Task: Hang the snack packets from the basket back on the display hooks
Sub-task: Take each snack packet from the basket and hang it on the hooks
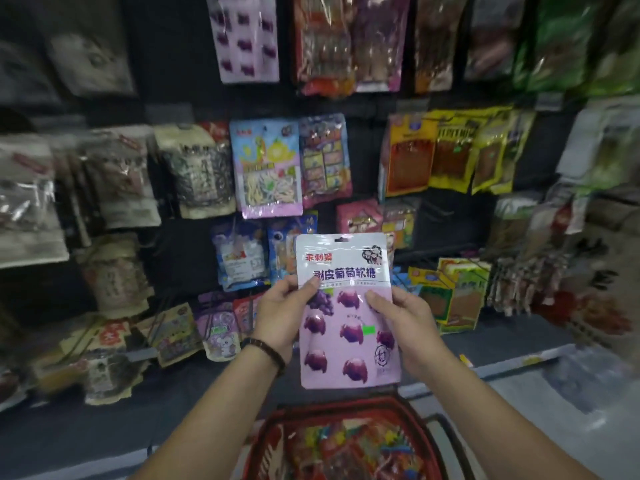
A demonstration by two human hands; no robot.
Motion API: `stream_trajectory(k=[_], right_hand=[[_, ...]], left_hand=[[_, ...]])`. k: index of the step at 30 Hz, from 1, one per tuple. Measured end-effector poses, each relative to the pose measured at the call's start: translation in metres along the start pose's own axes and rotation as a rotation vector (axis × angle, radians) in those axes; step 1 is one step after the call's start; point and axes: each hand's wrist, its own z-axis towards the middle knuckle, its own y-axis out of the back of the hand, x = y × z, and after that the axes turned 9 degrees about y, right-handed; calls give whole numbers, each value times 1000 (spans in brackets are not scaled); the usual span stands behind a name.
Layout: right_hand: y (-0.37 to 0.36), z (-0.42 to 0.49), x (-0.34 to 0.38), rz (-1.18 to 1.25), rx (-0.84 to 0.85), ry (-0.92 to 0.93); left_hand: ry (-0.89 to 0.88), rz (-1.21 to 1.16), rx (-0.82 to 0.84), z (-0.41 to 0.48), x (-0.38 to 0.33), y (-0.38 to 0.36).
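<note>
Dim light, blurred warped edges, glossy glare.

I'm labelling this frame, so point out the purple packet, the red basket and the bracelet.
packet (348,311), head view, middle of its front.
basket (266,445), head view, its red left wall.
bracelet (265,351), head view, beads across the left wrist.

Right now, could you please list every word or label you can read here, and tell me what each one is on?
"剥皮葡萄软糖": large dark print on the purple packet, held by the left hand and the right hand.
"乖刺猬": red print, the same packet's upper left.
Its small print, green sticker and round stamp: too small to read.
Hanging packets and the basket contents: too blurred.
</note>
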Motion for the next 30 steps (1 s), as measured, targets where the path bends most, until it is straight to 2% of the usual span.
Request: stream_trajectory(k=[3, 7, 15, 18, 21, 24, 30], right_hand=[[-5, 13, 54, 16, -9, 88], [-12, 31, 122, -7, -33, 245], [-35, 63, 221, -127, -42, 369], [-44, 71, 241, -128, -34, 398], [-56, 72, 248, -109, 42, 428], [-72, 75, 251, -93, 64, 464], [-123, 108, 263, -112, 76, 608]], left_hand=[[-40, -31, 97, -16, -51, -14], [-116, 73, 181, -36, -110, -31], [-344, 159, 82, -34, -210, -49], [-379, 147, 58, -35, -231, -49], [-395, 120, 62, -42, -246, -44], [-360, 83, 74, -45, -258, -35], [-341, 177, 115, -32, -284, -9]])
